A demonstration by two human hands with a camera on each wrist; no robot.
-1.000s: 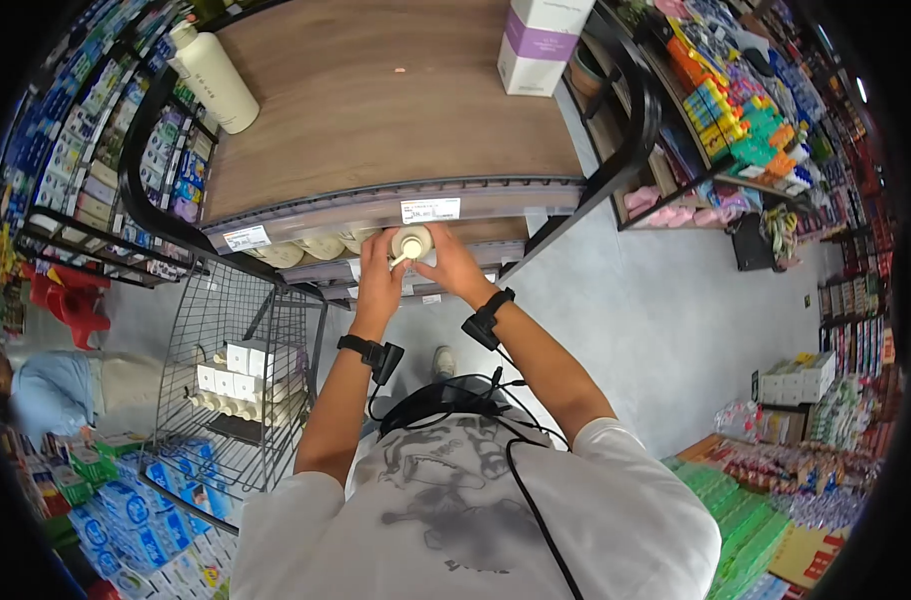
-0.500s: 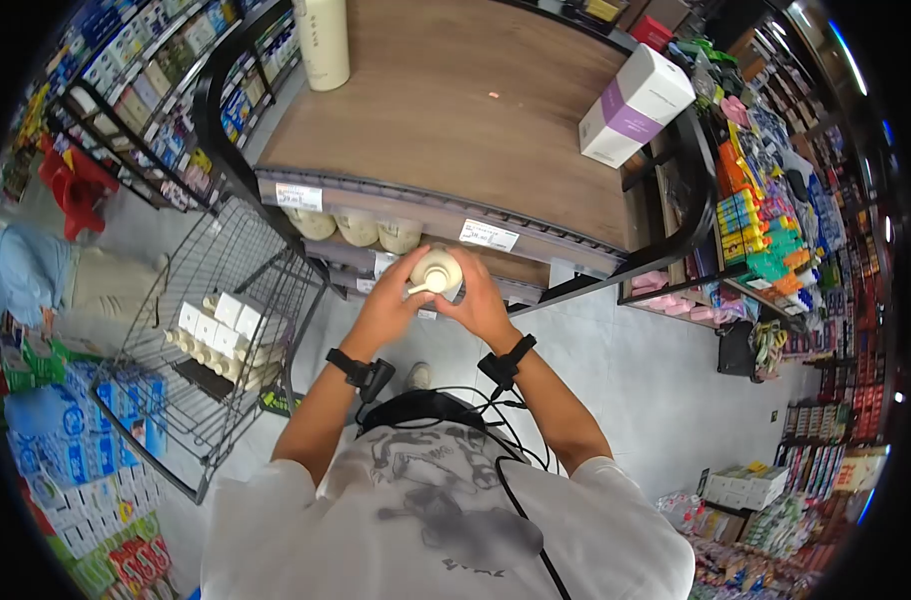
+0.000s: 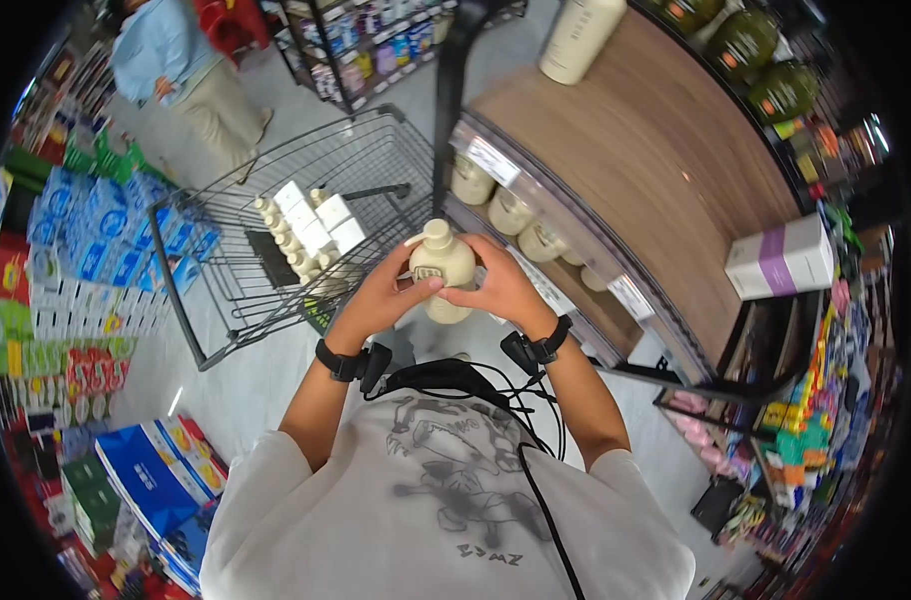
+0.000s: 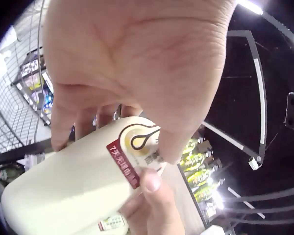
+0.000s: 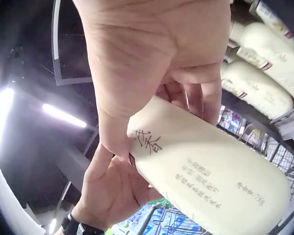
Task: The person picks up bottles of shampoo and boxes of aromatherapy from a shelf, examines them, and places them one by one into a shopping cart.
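Both hands hold a cream pump bottle [image 3: 448, 268] upright in front of the chest. The left hand [image 3: 384, 296] grips its left side and the right hand [image 3: 508, 288] its right side, with the thumbs meeting at the front. The pump spout points left. In the left wrist view, a label [image 4: 137, 152] with a red strip and a drop-shaped mark shows near the thumb tips. Dark printed characters [image 5: 148, 142] run along the bottle's side in the right wrist view. The fingers behind the bottle are partly hidden.
A wire shopping cart [image 3: 171, 275] at left carries white boxes [image 3: 311, 222] and cream pump bottles. To the right stands a wooden shelf [image 3: 626, 130] with a tall cream bottle [image 3: 579, 40], a white-and-purple box [image 3: 781, 262] and more bottles below. A person [image 3: 191, 75] stands beyond the cart.
The wearer has turned left, away from the shelf and toward the cart. Both hands have brought the bottle out from the shelf edge, and its labelled front now shows from above.
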